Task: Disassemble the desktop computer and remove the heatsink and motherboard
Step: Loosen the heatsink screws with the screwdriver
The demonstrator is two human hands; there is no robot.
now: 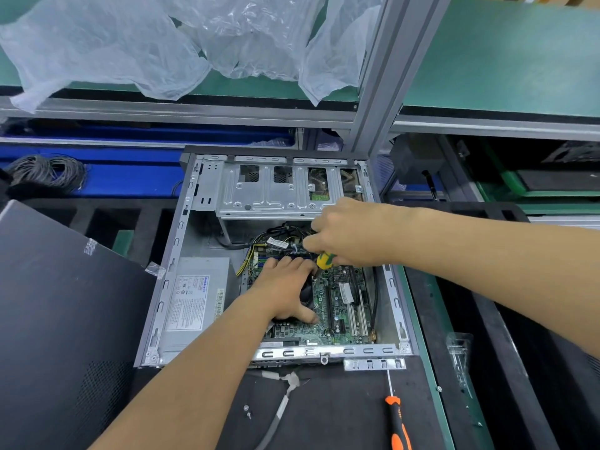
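**Heatsink Screws Being Loosened Inside the Open Case**

Lying open-side-up in the middle of the bench, the desktop case (279,261), with the green motherboard (341,303) still seated on its floor. Pressing down flat on the dark heatsink (306,295) at the board's centre, the left hand (285,287), fingers straight and spread, curled round nothing. Gripping a yellow-and-green screwdriver (324,260) just above the heatsink, the right hand (347,235), fingers curled tight about the handle; tip hidden behind the hand, so the exact screw being worked not discernible.

Judging the risks: slipping off the screw head and gouging the board's traces, likely if driving at a tilt; snagging the cable bundle (279,243) crowding just behind the heatsink; dropping a freed screw among the slots.

Sitting left of the heatsink, the grey power supply (194,303); beyond it, at the case's far end, the metal drive cage (276,190), overhanging the cables and narrowing access. Lying in front of the case, an orange-handled screwdriver (397,420), two loose screws (247,411) and a taped grey cable (282,407). Leaning at the case's left, the black side panel (65,319). Draping over the shelf beyond, crumpled plastic sheeting (162,43).
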